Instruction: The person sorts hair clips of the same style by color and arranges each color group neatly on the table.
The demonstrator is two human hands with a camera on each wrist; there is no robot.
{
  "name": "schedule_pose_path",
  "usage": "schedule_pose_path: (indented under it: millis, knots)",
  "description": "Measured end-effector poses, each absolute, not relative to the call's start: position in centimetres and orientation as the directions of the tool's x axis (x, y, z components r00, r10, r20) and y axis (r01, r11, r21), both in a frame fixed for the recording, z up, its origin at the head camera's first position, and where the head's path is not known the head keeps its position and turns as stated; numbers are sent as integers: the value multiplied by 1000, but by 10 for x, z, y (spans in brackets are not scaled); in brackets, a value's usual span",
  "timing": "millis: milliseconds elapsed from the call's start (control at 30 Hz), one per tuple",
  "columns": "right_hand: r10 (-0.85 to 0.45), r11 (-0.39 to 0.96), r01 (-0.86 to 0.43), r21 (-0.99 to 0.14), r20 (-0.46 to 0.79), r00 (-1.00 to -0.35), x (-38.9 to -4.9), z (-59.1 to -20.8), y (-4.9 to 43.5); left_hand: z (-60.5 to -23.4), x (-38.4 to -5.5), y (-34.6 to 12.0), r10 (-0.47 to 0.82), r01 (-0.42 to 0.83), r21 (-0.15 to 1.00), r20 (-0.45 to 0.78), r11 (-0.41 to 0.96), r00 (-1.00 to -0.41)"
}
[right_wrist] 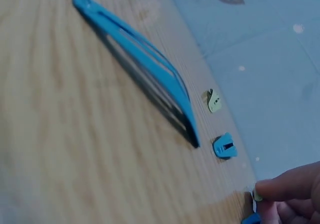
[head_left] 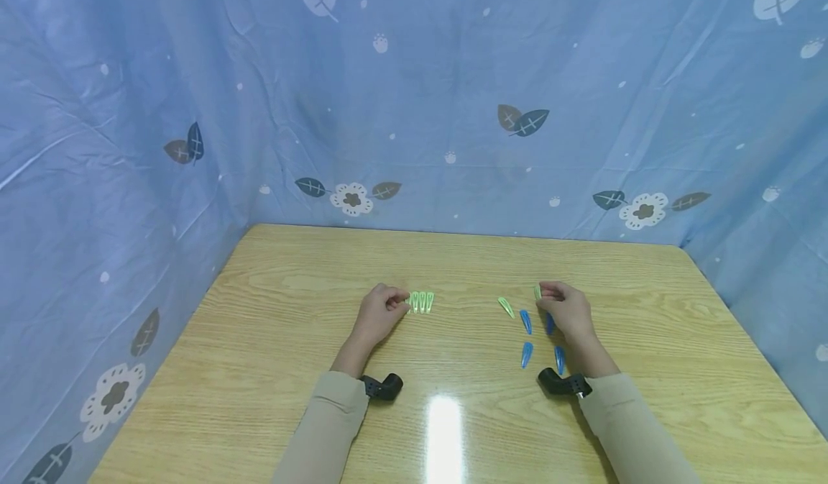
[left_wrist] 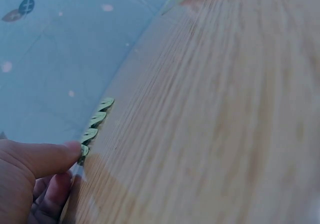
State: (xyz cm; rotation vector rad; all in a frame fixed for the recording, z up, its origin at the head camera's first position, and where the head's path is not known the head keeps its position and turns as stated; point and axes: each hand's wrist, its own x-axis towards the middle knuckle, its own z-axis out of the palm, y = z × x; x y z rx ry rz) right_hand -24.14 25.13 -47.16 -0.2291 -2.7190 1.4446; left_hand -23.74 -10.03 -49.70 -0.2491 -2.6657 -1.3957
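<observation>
We see our left hand [head_left: 380, 314] at the near-left end of a row of four green hair clips [head_left: 422, 302], its thumb and finger pinching the leftmost clip [left_wrist: 84, 151]; the clips lie side by side on the wooden bench [head_left: 259, 369]. Our right hand [head_left: 569, 313] pinches another green clip [head_left: 537, 293] between thumb and finger, though we cannot tell whether that clip touches the bench. A lone green clip [head_left: 507, 307] lies slanted between the row and our right hand. Near that hand we have four blue clips [head_left: 527, 354], set apart from one another, one partly hidden by it. A blue patterned curtain [head_left: 420, 74] hangs behind the bench.
</observation>
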Motion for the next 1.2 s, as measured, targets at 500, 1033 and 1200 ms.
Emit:
schedule_pose_path:
  millis: [500, 1033, 1200]
  knots:
    - [122, 372, 125, -920, -85, -989, -234, -471, 260, -499, -237, -101, 89, 196, 803, 177, 563, -980]
    - [-2, 318, 52, -946, -56, -998, -213, -448, 233, -502, -240, -102, 91, 209, 800, 192, 562, -977]
    - [-51, 313, 20, -950, -37, -998, -209, -446, 216, -501, -240, -101, 93, 212, 797, 194, 565, -977]
